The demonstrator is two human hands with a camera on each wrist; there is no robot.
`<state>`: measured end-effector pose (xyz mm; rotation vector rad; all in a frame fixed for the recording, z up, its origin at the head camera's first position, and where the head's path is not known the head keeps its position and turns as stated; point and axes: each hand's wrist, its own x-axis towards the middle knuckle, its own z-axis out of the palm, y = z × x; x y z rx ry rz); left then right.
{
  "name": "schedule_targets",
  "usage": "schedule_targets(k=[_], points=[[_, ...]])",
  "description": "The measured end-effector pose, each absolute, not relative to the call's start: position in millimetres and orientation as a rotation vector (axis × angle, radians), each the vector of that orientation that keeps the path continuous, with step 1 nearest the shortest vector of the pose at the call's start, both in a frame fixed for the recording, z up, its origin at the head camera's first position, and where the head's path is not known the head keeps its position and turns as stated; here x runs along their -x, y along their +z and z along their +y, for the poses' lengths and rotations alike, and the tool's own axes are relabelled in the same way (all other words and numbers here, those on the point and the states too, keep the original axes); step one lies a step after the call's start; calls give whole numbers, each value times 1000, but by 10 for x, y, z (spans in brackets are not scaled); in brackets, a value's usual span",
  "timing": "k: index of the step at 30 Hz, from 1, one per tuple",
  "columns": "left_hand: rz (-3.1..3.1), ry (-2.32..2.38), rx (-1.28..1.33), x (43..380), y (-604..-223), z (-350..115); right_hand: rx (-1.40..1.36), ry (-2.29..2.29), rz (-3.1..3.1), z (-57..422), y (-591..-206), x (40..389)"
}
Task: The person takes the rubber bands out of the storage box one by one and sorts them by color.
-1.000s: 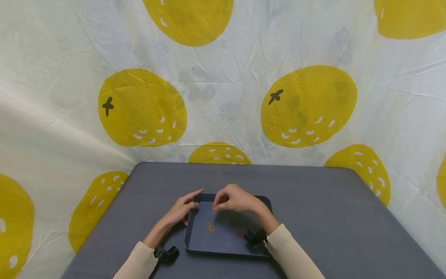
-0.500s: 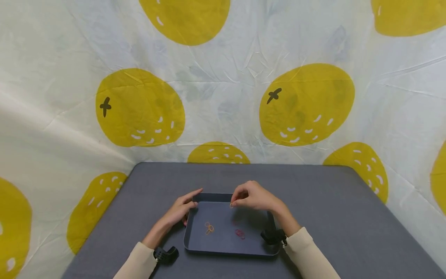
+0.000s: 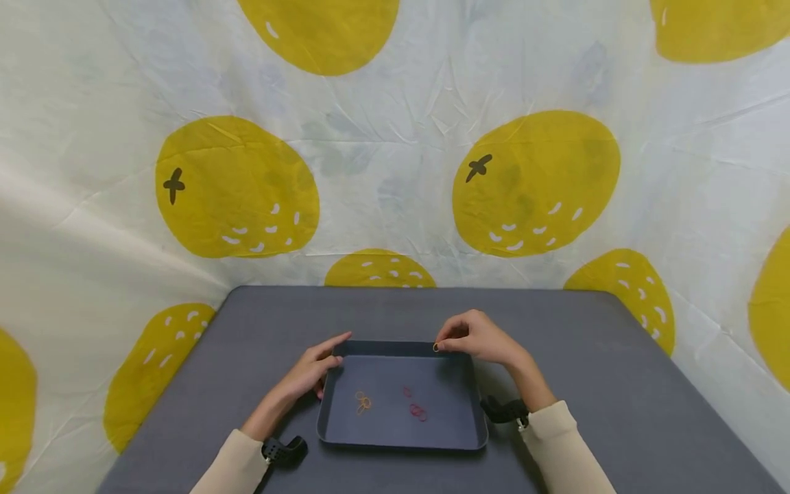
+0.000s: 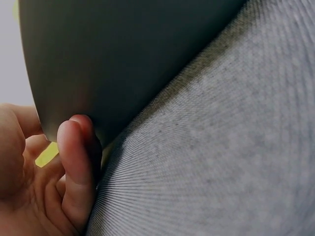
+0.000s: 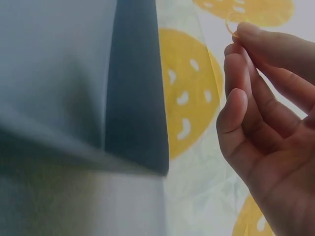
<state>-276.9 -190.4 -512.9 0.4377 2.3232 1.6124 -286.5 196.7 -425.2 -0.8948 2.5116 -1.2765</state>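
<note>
Between the thumb and fingertips of my right hand (image 3: 480,337) is a small yellow-orange rubber band (image 3: 435,347). It hangs as a thin loop over the back right part of a dark tray (image 3: 401,442). In the right wrist view the pinched loop shows beyond the tray's wall (image 5: 135,98). My left hand (image 3: 306,372) holds the tray's left side near the back corner, thumb over the rim and other fingers against the outer wall. Inside the tray lie a small cluster of orange rubber bands (image 3: 363,403) on the left and several red rubber bands (image 3: 417,412) right of the middle.
The tray rests on a grey table (image 3: 537,329) whose far edge meets a hanging pale cloth (image 3: 382,158) printed with yellow fruit. Black straps with camera mounts (image 3: 505,410) sit on both wrists, near the tray's sides.
My right hand has moved right and back across the tray, carrying the pinched rubber band and uncovering the red ones. The left hand stays on the tray's side. The head view has shifted slightly.
</note>
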Motion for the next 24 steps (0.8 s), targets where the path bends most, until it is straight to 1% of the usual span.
schedule_targets(k=[8, 17, 24], points=[[2333, 1598, -387, 2794, -5157, -1905, 778, -1353, 2493, 2298, -4298, 2935], [2345, 1592, -407, 2836, -5153, -1862, 610, -1345, 2565, 2731, -4354, 2998], [2326, 1595, -371, 2795, -5146, -1884, 548, -1317, 2556, 2894, -4442, 3002]])
